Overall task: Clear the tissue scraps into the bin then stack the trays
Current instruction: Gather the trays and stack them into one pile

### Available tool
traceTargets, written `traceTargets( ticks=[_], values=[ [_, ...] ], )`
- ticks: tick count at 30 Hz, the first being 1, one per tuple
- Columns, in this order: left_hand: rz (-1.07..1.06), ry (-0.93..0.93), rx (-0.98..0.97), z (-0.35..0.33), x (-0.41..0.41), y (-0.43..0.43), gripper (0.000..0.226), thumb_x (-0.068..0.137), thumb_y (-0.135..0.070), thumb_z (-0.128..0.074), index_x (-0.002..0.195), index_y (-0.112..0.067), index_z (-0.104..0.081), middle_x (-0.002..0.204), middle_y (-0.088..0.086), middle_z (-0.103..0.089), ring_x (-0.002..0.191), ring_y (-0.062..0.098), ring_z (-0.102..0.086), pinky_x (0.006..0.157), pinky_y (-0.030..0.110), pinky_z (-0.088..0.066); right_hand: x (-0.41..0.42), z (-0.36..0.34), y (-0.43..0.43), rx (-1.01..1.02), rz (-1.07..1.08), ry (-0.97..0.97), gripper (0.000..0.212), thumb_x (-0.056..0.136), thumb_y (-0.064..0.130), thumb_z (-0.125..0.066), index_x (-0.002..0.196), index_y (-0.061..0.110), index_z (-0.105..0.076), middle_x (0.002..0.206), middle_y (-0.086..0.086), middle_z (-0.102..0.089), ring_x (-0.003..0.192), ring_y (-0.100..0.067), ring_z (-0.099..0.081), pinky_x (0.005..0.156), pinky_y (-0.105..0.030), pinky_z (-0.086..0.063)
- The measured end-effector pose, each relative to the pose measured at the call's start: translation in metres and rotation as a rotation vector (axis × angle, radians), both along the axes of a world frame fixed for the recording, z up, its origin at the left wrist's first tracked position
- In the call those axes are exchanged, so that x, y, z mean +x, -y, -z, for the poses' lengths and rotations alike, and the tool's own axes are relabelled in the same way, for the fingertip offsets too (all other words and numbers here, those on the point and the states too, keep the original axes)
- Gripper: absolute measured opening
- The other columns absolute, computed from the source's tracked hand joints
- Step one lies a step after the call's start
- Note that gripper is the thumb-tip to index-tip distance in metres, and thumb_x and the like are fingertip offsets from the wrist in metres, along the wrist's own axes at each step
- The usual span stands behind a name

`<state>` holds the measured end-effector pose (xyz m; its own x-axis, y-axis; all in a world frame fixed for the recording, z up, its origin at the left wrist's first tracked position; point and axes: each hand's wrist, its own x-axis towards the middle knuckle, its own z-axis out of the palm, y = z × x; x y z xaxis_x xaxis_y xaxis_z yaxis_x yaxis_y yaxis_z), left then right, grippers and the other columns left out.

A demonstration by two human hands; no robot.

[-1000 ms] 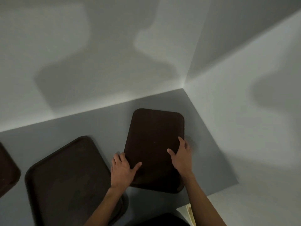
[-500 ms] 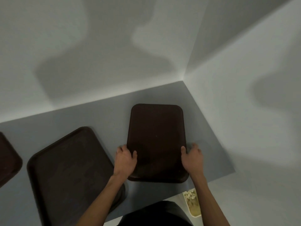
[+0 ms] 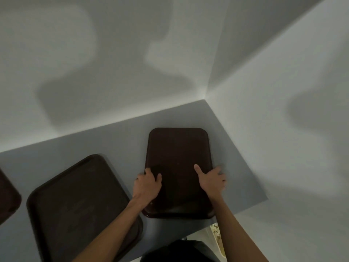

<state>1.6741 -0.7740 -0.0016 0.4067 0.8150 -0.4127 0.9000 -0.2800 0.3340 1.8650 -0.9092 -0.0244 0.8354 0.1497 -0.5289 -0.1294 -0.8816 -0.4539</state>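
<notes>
So the grey table (image 3: 120,140) is tucked into a corner of pale walls, and three dark brown trays are laid out on it. The big tray (image 3: 81,210) is set at an angle on the left, its long axis skewed against the table edge. The held tray (image 3: 177,154) is placed to the right of it, near the corner, long axis pointed straight away from the person. A third tray (image 3: 7,197) is cut off by the left border.

No tissue scraps can be made out on any tray, so the clearing is probably done and stacking is what's left. A pale bin (image 3: 221,249) is glimpsed below the table edge at the right, with bits inside too small to tell.

The held tray is gripped on both long sides: the left hand (image 3: 147,186) is curled over the left rim with the thumb on top, the right hand (image 3: 211,180) is wrapped over the right rim, thumb laid on the surface. The big tray is nearest the left hand, so a carry to the left plus a twist is likely needed, and nothing is parked in between
</notes>
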Motion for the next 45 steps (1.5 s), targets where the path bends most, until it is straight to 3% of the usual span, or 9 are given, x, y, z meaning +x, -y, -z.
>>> traceTargets(
  ticks=[4,11,16,21,26,32,36,41,45],
  values=[
    [-0.009,0.022,-0.051,-0.011,-0.006,-0.008,0.051,0.101,-0.057,-0.047,0.128,-0.015,-0.055,0.109,0.009,-0.067,0.095,0.027,-0.068,0.09,0.044,-0.058,0.009,0.006,0.022,0.323,0.008,-0.133,0.123,0.052,0.094,-0.076,0.14,0.012,-0.055,0.131,-0.008,-0.069,0.117,-0.03,-0.069,0.099,-0.052,-0.059],
    [0.005,0.296,-0.402,-0.072,-0.01,-0.004,0.038,0.101,-0.058,-0.052,0.125,-0.03,-0.059,0.119,-0.01,-0.067,0.096,-0.001,-0.069,0.09,0.016,-0.053,-0.008,-0.107,0.027,0.823,-0.151,-0.328,0.039,0.093,0.02,-0.08,0.13,0.022,-0.069,0.12,0.002,-0.078,0.111,-0.021,-0.075,0.1,-0.047,-0.059],
    [-0.148,0.806,-0.813,-0.127,0.012,0.006,0.04,0.1,-0.059,-0.053,0.124,-0.032,-0.07,0.118,-0.001,-0.076,0.11,0.016,-0.072,0.094,0.045,-0.06,-0.05,-0.171,-0.007,1.068,-0.228,-0.266,0.025,0.092,0.002,-0.071,0.114,0.013,-0.069,0.109,-0.009,-0.078,0.105,-0.029,-0.074,0.093,-0.04,-0.06],
    [-0.163,0.958,-0.787,-0.15,0.027,-0.013,0.055,0.096,-0.064,-0.059,0.1,-0.009,-0.064,0.1,0.015,-0.068,0.097,0.03,-0.066,0.092,0.046,-0.053,-0.087,-0.173,-0.025,0.944,-0.545,-0.188,0.022,0.094,0.023,-0.075,0.099,0.025,-0.054,0.094,0.014,-0.067,0.093,-0.005,-0.066,0.086,-0.029,-0.052],
    [-0.358,0.929,-0.53,-0.129,0.015,-0.026,0.019,0.106,-0.018,-0.053,0.107,-0.006,-0.067,0.1,0.019,-0.076,0.097,0.038,-0.072,0.089,0.044,-0.058,-0.101,-0.148,-0.018,0.806,-0.781,-0.235,0.038,0.103,0.046,-0.065,0.136,0.031,-0.054,0.144,0.03,-0.055,0.134,0.014,-0.048,0.108,-0.01,-0.037],
    [-0.535,1.013,-0.512,-0.104,-0.01,-0.025,0.024,0.11,-0.023,-0.049,0.124,-0.018,-0.068,0.111,0.008,-0.078,0.105,0.03,-0.075,0.095,0.047,-0.059,-0.065,-0.056,0.022,0.317,-0.753,0.301,0.038,0.106,0.051,-0.049,0.143,0.04,-0.046,0.169,0.014,-0.031,0.161,-0.02,-0.02,0.127,-0.053,-0.026],
    [-0.669,1.027,-0.472,-0.094,-0.026,-0.03,0.03,0.108,-0.032,-0.053,0.13,-0.019,-0.068,0.112,0.003,-0.078,0.104,0.023,-0.075,0.095,0.046,-0.06,-0.027,-0.018,0.057,0.255,-0.386,0.375,0.053,0.103,0.034,-0.064,0.149,0.014,-0.046,0.148,-0.015,-0.056,0.13,-0.038,-0.059,0.105,-0.046,-0.051],
    [-0.754,0.988,-0.379,-0.065,-0.024,-0.037,0.028,0.104,-0.045,-0.057,0.121,-0.025,-0.066,0.112,0.004,-0.076,0.105,0.025,-0.073,0.092,0.048,-0.06,-0.008,-0.005,0.059,0.349,-0.326,0.238,0.017,0.111,0.034,-0.047,0.102,0.025,-0.058,0.083,0.003,-0.067,0.082,-0.032,-0.07,0.066,-0.032,-0.041],
    [-0.691,0.769,-0.213,-0.033,-0.011,-0.04,0.029,0.107,-0.038,-0.05,0.118,-0.012,-0.051,0.105,0.006,-0.064,0.102,0.028,-0.066,0.09,0.045,-0.055,-0.001,0.011,0.052,0.349,-0.263,0.297,0.023,0.112,0.034,-0.043,0.126,0.024,-0.058,0.094,-0.002,-0.071,0.083,-0.03,-0.07,0.069,-0.035,-0.046]
  ],
)
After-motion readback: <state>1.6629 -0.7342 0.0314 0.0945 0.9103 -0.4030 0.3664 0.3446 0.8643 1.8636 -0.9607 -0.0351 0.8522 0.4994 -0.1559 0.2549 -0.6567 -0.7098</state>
